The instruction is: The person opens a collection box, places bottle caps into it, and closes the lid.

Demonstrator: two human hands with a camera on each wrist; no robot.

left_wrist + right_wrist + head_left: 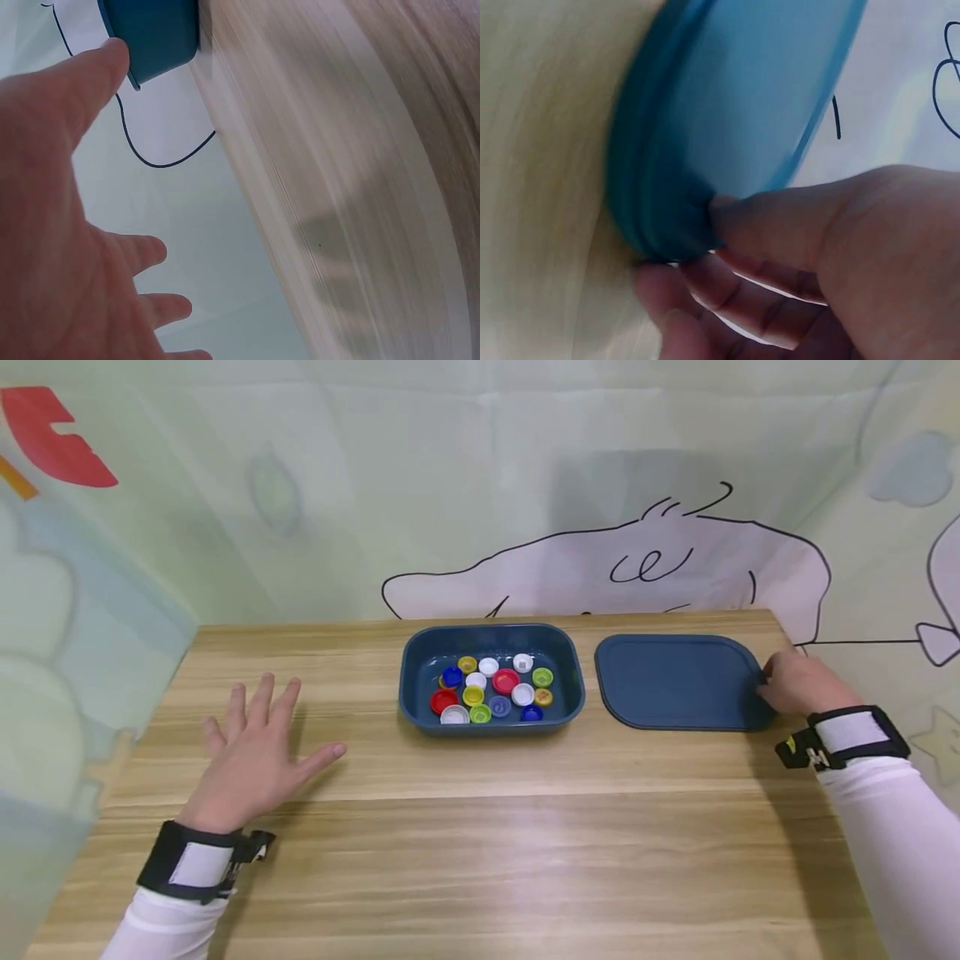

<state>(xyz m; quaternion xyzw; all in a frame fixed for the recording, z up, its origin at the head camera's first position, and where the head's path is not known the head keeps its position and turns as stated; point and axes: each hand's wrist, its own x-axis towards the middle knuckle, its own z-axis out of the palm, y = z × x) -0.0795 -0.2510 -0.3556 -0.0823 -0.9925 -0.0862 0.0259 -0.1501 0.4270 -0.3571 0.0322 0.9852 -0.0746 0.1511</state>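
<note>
At the right of the table, a flat dark blue lid (678,681) lies beside a container. My right hand (806,683) pinches the lid's right end; in the right wrist view the thumb lies on top of the lid (735,112) and fingers curl at its edge. The dark blue container (491,727) stands uncovered in the middle, with several bottle caps in it, among them a red cap (506,681), a white cap (454,715) and a green cap (542,677). My left hand (251,760) is held left of the container, fingers spread, holding nothing.
The wooden table (525,843) ends at the back against a pale curtain (450,485) printed with cartoon drawings. The table's right edge runs close by the right hand.
</note>
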